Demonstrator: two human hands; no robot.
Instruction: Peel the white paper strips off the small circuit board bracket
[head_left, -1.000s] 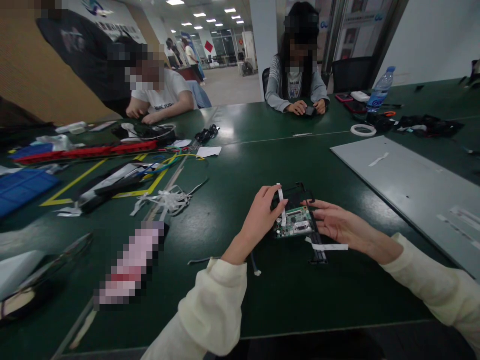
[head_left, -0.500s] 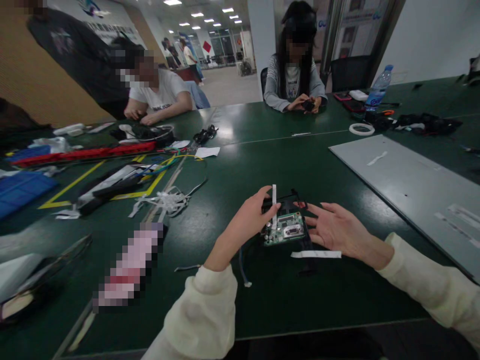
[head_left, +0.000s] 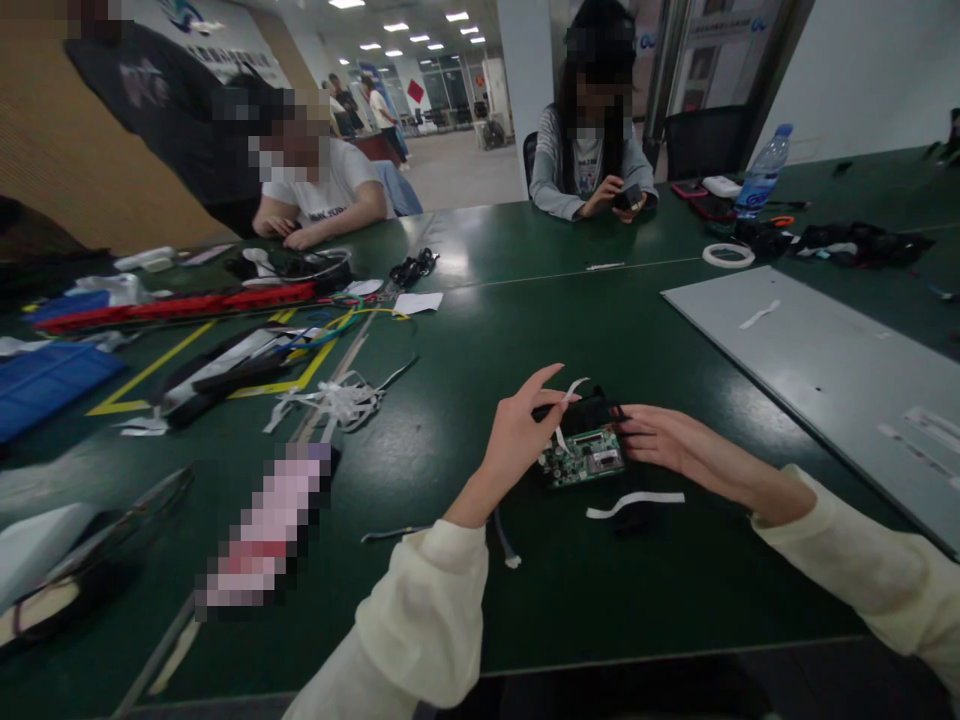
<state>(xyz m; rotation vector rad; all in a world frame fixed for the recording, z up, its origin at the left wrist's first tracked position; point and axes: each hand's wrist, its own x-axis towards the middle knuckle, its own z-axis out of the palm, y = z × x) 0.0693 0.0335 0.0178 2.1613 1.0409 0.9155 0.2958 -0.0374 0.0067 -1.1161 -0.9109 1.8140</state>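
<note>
My left hand [head_left: 519, 440] pinches a thin white strip [head_left: 574, 390] between thumb and finger; its lower end hangs over the left part of a green circuit board [head_left: 583, 458]. The board has a metal connector and sits with dark black parts behind it. My right hand [head_left: 664, 438] grips the right side of the board, fingers close together at its edge; its fingertips are partly hidden. In front of the board, a second white strip [head_left: 636, 502] lies curved over a black piece. A grey cable [head_left: 506, 540] comes out below my left wrist.
A tangle of white strips [head_left: 341, 400] and a blurred pink object [head_left: 262, 525] lie to the left, with a blue bin [head_left: 56, 385] beyond. To the right lie a large grey panel [head_left: 817, 370] and a tape roll [head_left: 728, 256]. Co-workers sit across the table.
My right hand's spread fingers have closed in on the board's right side. The strip in my left hand, upright before, now bends to the right. The board has shifted slightly right.
</note>
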